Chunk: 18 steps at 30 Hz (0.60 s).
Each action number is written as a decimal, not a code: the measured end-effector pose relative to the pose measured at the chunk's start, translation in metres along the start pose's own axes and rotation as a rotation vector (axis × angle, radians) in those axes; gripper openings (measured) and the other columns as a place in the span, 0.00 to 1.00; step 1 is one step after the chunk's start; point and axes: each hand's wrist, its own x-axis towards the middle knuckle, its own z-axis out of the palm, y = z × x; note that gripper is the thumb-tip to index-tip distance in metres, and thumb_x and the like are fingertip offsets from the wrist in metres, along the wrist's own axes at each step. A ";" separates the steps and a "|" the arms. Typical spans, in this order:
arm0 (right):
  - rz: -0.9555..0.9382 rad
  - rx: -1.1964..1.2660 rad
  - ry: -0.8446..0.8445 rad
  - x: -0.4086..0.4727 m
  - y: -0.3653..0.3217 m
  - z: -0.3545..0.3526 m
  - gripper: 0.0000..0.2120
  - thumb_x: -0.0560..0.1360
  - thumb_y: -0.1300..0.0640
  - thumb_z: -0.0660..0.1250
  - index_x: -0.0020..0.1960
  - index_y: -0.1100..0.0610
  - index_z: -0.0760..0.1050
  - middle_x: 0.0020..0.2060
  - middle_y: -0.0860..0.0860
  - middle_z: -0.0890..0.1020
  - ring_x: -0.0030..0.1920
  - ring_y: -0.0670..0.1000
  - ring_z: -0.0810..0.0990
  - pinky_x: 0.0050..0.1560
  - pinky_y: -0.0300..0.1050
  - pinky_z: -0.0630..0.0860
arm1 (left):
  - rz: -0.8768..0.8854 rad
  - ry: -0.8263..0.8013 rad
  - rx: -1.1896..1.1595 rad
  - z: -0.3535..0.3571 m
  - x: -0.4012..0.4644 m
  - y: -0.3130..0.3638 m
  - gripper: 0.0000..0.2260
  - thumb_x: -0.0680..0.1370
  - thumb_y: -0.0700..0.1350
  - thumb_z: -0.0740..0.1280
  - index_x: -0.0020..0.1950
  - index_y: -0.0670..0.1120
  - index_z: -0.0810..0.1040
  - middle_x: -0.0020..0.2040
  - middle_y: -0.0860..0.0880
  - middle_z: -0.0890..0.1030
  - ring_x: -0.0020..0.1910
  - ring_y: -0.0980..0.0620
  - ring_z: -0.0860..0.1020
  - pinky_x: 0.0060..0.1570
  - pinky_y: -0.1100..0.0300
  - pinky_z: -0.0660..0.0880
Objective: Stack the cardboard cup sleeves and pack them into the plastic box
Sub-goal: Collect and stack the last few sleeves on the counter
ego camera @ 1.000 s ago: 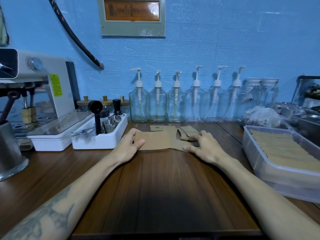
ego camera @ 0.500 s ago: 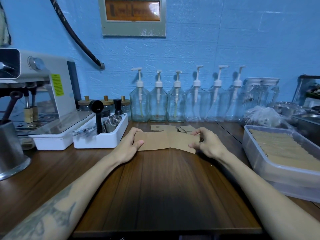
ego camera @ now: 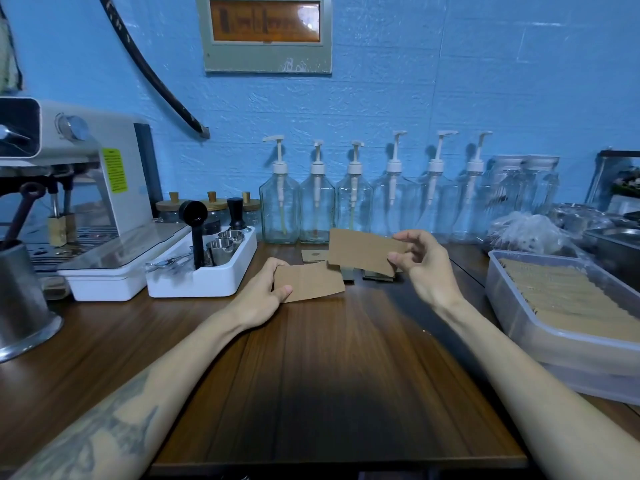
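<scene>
My left hand [ego camera: 263, 292] grips a flat brown cardboard sleeve [ego camera: 311, 281] by its left end, low over the wooden table. My right hand [ego camera: 422, 265] pinches a second sleeve [ego camera: 363, 251] by its right edge and holds it lifted, above and to the right of the first. Further flat sleeves [ego camera: 313, 254] lie on the table behind them, partly hidden. The clear plastic box [ego camera: 540, 337] stands at the right, with a row of sleeves [ego camera: 568, 296] packed inside.
A white tray [ego camera: 204, 278] with metal cups and a black scoop sits left of my hands, beside an espresso machine [ego camera: 79, 188]. Glass pump bottles [ego camera: 353, 199] line the blue wall. A steel jug [ego camera: 20, 299] is at far left, a plastic bag [ego camera: 526, 233] behind the box.
My right hand has lifted one sleeve off the table, up and to the right. My left hand still grips the other sleeve, which stays low.
</scene>
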 end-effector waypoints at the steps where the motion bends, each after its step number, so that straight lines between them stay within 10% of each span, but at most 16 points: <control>1: -0.019 0.014 0.021 0.000 -0.002 -0.002 0.14 0.76 0.65 0.69 0.52 0.47 0.74 0.40 0.51 0.75 0.37 0.45 0.76 0.42 0.33 0.74 | -0.005 0.011 -0.003 0.000 0.000 0.000 0.10 0.82 0.42 0.64 0.60 0.52 0.67 0.56 0.49 0.77 0.58 0.49 0.76 0.63 0.47 0.72; 9: -0.176 0.066 0.082 -0.007 -0.014 0.006 0.20 0.71 0.60 0.76 0.59 0.45 0.77 0.42 0.46 0.80 0.41 0.42 0.78 0.43 0.32 0.74 | 0.008 0.021 -0.003 0.001 0.001 0.000 0.12 0.81 0.43 0.64 0.61 0.54 0.66 0.57 0.49 0.79 0.58 0.49 0.77 0.63 0.45 0.73; 18: -0.151 -0.288 -0.385 -0.015 0.007 0.027 0.29 0.77 0.57 0.69 0.69 0.35 0.62 0.56 0.39 0.78 0.58 0.42 0.77 0.55 0.39 0.70 | 0.041 -0.014 0.029 0.000 0.001 -0.003 0.14 0.81 0.42 0.64 0.62 0.55 0.65 0.57 0.51 0.76 0.57 0.49 0.75 0.63 0.46 0.72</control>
